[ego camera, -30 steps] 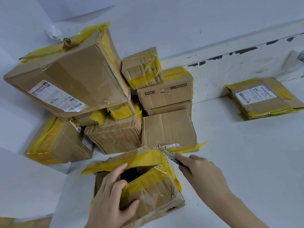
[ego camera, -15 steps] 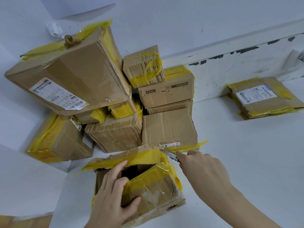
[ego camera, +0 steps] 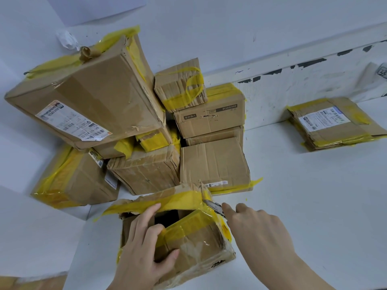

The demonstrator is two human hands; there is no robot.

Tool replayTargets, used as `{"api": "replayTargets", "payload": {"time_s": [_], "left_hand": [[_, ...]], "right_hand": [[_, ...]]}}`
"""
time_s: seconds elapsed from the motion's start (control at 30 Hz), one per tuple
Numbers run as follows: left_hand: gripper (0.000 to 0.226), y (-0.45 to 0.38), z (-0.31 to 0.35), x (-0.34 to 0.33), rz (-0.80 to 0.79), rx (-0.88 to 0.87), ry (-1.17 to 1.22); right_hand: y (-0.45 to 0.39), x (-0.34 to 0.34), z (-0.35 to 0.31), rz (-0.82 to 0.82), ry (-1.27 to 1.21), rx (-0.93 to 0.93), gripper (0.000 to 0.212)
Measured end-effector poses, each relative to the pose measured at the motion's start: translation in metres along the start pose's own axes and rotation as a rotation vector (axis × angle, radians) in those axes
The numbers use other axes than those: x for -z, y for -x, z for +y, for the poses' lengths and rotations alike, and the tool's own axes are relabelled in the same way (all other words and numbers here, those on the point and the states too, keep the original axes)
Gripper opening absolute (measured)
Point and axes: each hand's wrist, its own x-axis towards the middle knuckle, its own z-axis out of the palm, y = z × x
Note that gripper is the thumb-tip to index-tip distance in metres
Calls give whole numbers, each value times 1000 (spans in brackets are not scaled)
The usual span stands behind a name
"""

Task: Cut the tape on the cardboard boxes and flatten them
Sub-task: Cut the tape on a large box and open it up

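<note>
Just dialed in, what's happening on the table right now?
A person is opening the nearest box. The left hand grips its front flap, and the right hand holds a cutter at the yellow tape on its far right corner. Taped boxes wait behind; flattened cardboard lies far right.

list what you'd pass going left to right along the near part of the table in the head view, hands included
left hand gripping the near box's flap → open yellow-taped box → knife blade at the box's right top corner → right hand holding the knife → bare white table
</note>
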Motion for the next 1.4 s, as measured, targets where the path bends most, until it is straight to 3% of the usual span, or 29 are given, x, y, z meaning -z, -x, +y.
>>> {"api": "replayTargets", "payload": {"time_s": [0.17,0.47,0.6,0.73,0.9,1.03,1.13,1.2,1.27,1.3,1.33,1.4], "left_hand": [[46,-1,1,1,-12,-13,-1],[44,-4,3,3,-19,-9,6],[35,1,1,4,-14,-6,17],[37,0,2,4,-28,4,3],[36,-2,2,5,-33,-5,-4],[36,-3,2,4,-37,-10,10],[36,-3,0,4,-36,-19,13],[36,-3,-1,4,-39,-23,13],[36,-2,-2,4,-44,-30,-2],[36,-2,-2,5,-51,-30,-10],[36,-1,-2,5,-60,-31,-12],[37,-2,-2,7,-79,-25,-10]], "right_hand": [[8,-2,0,-56,-51,16,59],[16,3,-3,-62,45,-43,47],[20,7,5,176,-25,-79,49],[24,-41,48,262,-233,-298,39],[-5,-116,72,81,-202,-308,42],[-22,-148,74,278,-99,-255,61],[-28,-154,70,254,-80,-281,71],[-29,-155,70,231,-65,-277,65],[-22,-145,67,227,-55,-267,33],[-20,-137,67,205,-74,-252,44],[-19,-132,66,216,-104,-191,70],[-29,-99,56,436,-208,-104,83]]}}
